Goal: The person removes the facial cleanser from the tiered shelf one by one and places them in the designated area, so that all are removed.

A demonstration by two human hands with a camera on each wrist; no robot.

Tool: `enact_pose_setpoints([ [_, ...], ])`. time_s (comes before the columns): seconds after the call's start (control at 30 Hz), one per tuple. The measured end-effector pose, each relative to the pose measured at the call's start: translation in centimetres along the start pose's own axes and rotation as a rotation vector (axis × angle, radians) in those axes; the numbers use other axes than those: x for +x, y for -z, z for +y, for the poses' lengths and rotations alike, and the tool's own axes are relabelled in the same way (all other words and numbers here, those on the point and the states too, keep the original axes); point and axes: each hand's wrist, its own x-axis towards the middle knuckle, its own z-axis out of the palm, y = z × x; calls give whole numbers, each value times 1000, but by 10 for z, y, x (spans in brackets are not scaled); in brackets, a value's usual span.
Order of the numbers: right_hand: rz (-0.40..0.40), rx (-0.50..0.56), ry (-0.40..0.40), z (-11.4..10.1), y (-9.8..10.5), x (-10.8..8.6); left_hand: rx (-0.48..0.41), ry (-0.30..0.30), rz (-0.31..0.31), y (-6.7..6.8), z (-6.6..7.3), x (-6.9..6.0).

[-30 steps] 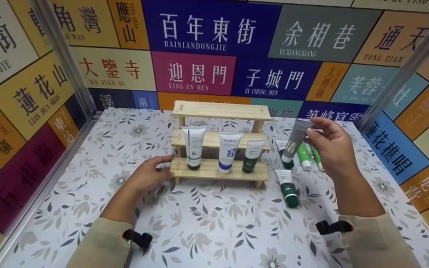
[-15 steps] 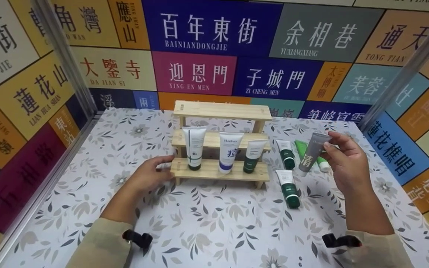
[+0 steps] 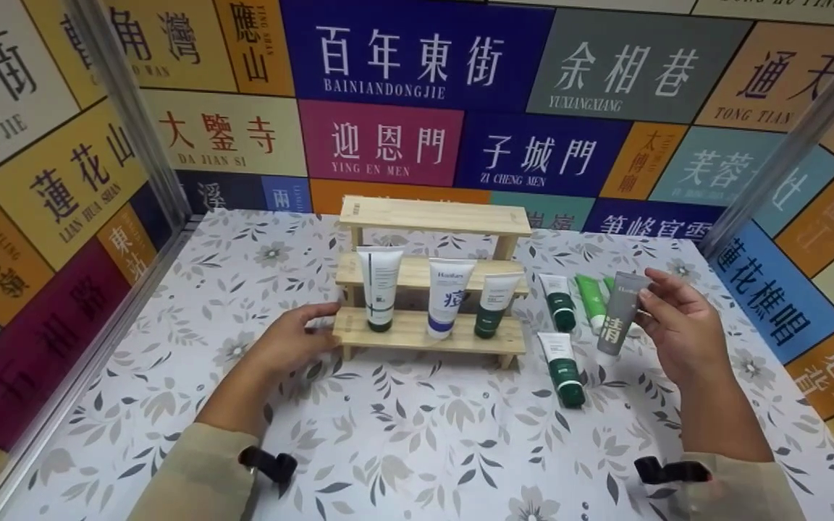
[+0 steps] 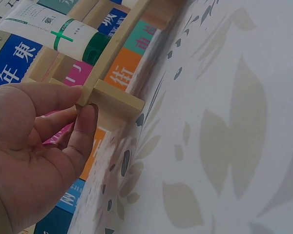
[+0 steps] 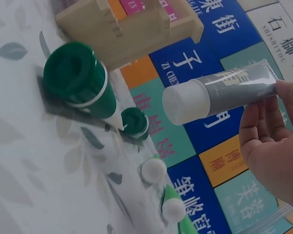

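A three-tier wooden display rack (image 3: pixel 435 215) stands mid-table. My left hand (image 3: pixel 290 340) pinches the left end of its lowest shelf between thumb and fingers, clearly seen in the left wrist view. Upright on that shelf are a white tube with a dark green cap (image 3: pixel 381 286), a white-and-blue tube (image 3: pixel 451 297) and a smaller white-and-green tube (image 3: pixel 495 304). To the right of the rack, my right hand (image 3: pixel 688 336) pinches a grey squeeze tube (image 5: pixel 239 90) by its flat end. The grey tube hangs cap down, tilted, above the table.
Two white-and-green tubes (image 3: pixel 562 369) lie on the flowered tabletop just right of the rack. Bright green tubes with white caps (image 3: pixel 591 298) lie behind the grey tube, which partly hides one. Colourful lettered panels (image 3: pixel 377 145) wall in the back and sides.
My right hand has carried the grey tube to the right and nearer to me, away from above the lying tubes. My left hand keeps its place on the rack.
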Motion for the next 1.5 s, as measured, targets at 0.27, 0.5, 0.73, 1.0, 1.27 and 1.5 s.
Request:
enact_pose_setpoints([
  [0.27,-74,-34,-130,19,24,10,1,7,10,0,0,2],
  [0.5,-119,-60,-226,31,38,14,15,13,12,-1,0,2],
  [0.73,-95,-152,-327,37,45,16,21,5,7,0,0,1],
  [1.0,-104,-224,-375,42,48,17,25,-44,-3,1,0,1],
  [1.27,-130,-311,-389,47,49,19,11,-45,-6,1,-2,0],
  [1.5,-111,-338,-427,50,50,20,6,-17,4,0,-2,0],
])
